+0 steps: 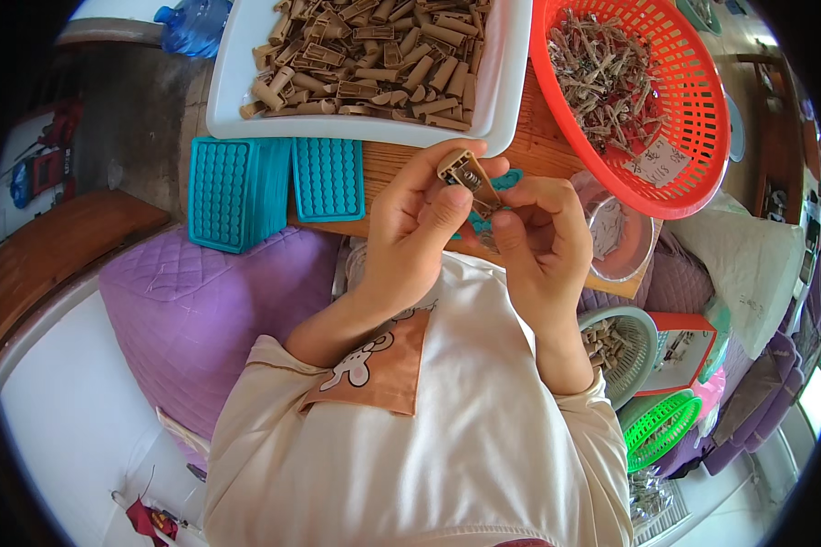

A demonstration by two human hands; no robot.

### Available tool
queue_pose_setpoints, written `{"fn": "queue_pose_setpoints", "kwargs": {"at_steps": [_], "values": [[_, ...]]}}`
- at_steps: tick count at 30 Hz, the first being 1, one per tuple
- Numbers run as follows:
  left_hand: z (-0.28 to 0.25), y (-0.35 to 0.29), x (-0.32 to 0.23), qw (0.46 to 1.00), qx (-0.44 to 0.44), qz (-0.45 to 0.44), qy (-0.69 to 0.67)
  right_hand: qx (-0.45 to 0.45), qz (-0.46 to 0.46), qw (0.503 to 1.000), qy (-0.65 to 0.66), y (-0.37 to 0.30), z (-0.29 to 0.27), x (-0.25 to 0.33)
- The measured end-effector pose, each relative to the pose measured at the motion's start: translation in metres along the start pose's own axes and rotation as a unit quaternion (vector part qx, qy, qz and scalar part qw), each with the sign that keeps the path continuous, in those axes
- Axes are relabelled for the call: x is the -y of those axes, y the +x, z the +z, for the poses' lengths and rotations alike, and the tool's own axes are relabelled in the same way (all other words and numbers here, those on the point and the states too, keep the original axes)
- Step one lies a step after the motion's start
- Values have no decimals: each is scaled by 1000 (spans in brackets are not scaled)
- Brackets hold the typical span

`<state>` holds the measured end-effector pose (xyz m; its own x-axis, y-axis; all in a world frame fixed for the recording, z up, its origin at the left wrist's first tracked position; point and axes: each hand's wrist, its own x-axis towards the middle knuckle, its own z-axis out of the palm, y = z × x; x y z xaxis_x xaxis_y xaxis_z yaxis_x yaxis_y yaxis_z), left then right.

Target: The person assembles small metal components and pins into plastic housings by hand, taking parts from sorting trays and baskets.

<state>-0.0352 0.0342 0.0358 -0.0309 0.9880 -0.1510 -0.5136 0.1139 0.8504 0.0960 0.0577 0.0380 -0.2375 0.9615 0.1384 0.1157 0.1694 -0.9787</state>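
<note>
My left hand [415,214] grips a small brown plastic casing [483,193] between thumb and fingers, its open side turned up. Inside the casing's upper end a metal coil spring [470,176] shows, with small dark parts around it. From the other side, the thumb and forefinger of my right hand [547,232] pinch the casing's lower end; whether a tiny part is also between them is hidden. Behind my hands, a white tub [365,135] holds a heap of similar brown casings. Part of a teal piece [511,178] shows on the table beneath my fingers.
Stacked teal ridged trays [221,196] and another teal tray [328,180] stand at the wooden table's [556,159] left. A red basket [698,196] of small metal parts is at right, above a clear bowl [625,264]. Grey [643,365] and green baskets [666,424] sit lower right.
</note>
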Motion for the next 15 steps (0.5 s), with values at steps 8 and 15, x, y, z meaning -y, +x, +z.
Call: {"fn": "queue_pose_setpoints", "kwargs": {"at_steps": [8, 15], "values": [[1, -5, 4, 993, -54, 86, 53, 4, 52, 998, 44, 2, 11, 2], [-9, 1, 9, 978, -92, -69, -175, 68, 128, 987, 68, 5, 10, -18]]}}
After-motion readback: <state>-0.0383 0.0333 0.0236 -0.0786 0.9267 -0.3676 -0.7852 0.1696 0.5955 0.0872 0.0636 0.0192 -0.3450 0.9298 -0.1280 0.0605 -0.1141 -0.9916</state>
